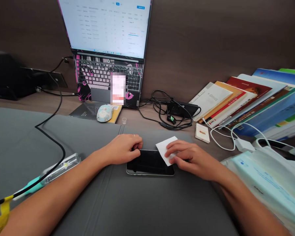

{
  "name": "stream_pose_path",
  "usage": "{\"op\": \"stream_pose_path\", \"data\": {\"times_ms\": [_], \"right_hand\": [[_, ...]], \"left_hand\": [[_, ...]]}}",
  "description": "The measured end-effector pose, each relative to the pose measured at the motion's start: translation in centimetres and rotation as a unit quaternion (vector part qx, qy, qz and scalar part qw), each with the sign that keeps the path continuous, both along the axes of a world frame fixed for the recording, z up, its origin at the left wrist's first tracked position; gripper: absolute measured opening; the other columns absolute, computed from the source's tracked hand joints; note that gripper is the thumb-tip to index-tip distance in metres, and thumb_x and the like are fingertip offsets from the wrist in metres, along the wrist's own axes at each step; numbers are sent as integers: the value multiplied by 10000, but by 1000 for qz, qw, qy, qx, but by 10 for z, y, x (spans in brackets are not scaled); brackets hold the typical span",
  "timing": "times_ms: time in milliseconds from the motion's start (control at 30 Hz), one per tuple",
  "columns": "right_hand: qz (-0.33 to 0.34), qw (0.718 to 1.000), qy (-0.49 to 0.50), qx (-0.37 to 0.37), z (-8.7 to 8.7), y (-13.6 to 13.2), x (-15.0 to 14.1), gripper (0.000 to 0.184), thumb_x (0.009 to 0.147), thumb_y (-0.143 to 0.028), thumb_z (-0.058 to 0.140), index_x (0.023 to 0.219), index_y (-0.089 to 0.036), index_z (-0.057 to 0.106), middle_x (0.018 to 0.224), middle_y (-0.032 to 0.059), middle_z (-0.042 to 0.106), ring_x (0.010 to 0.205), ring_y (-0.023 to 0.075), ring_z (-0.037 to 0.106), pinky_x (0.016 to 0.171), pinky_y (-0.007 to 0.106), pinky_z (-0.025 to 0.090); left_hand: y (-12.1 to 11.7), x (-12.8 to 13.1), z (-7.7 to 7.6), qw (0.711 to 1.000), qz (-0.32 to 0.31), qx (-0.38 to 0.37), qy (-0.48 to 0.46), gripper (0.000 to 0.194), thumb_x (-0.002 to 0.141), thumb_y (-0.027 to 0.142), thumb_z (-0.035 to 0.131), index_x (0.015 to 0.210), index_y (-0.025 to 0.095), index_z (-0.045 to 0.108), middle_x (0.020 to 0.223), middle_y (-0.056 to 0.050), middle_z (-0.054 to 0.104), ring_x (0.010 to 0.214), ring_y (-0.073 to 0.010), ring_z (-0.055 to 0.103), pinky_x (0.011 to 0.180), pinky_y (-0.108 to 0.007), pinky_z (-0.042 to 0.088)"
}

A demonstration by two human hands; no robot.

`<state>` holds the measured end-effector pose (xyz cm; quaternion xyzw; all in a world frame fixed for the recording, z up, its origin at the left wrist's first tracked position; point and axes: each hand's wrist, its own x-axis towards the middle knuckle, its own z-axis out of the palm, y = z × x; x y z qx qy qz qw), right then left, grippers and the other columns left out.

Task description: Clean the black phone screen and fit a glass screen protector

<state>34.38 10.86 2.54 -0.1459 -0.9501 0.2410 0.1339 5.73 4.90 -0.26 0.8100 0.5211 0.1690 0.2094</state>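
A small black-screened tablet (147, 165) with a pale rim lies flat on the grey desk mat, its long side facing me. My left hand (126, 149), a ring on one finger, is closed at the tablet's upper left corner; the thumb rests on that corner and the other fingers curl beyond the far edge. In my right hand (193, 159) a folded white wipe or paper (167, 150) is pinched between thumb and fingers. This white piece overlaps the right part of the screen. Whether it presses on the glass I cannot tell.
Behind stand a laptop (109, 78), a mouse (105, 113) and tangled black cables (172, 121). Leaning books (250, 98), a small box (202, 132) and a pale blue pack (267, 186) are at right. A clear bottle (61, 167) and black cable (49, 127) lie left.
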Motion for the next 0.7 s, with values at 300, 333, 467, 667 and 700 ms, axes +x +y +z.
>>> {"op": "stream_pose_path", "data": {"times_ms": [300, 333, 467, 667, 700], "right_hand": [[15, 1000, 3, -20, -2, -10, -12, 303, 1010, -222, 521, 803, -178, 739, 1044, 74, 728, 967, 187, 614, 962, 402, 438], [16, 1000, 3, -23, -2, -9, -12, 300, 1012, -229, 519, 822, -179, 745, 1047, 76, 727, 973, 189, 612, 964, 404, 437], [4, 999, -7, -41, 2, -3, -5, 318, 1024, -274, 512, 842, -187, 758, 1009, 81, 728, 1011, 205, 598, 936, 394, 457], [18, 999, -10, -31, -2, -12, -15, 331, 1024, -262, 500, 836, -183, 761, 1058, 88, 711, 999, 195, 600, 942, 388, 446], [19, 999, -10, -28, -3, -13, -17, 321, 1024, -261, 496, 871, -186, 768, 1070, 88, 709, 995, 194, 600, 929, 381, 449]], "left_hand": [[0, 0, -1, 1000, 1, 1, -2, 48, 775, 202, 488, 802, 213, 526, 784, 33, 580, 685, -133, 467, 644, -268, 304], [0, 0, -1, 1000, 2, 0, -2, 50, 775, 202, 487, 804, 214, 526, 783, 33, 581, 685, -134, 467, 644, -268, 304], [0, -1, -1, 1000, 2, 0, -1, 51, 776, 201, 483, 806, 216, 522, 785, 33, 581, 681, -135, 466, 643, -266, 306], [1, 0, -2, 1000, 1, 4, -2, 47, 781, 207, 480, 798, 217, 523, 786, 30, 586, 687, -140, 476, 640, -269, 306], [1, 0, -3, 1000, 1, 5, -1, 47, 783, 208, 481, 799, 217, 524, 785, 31, 585, 688, -140, 478, 640, -271, 306]]}}
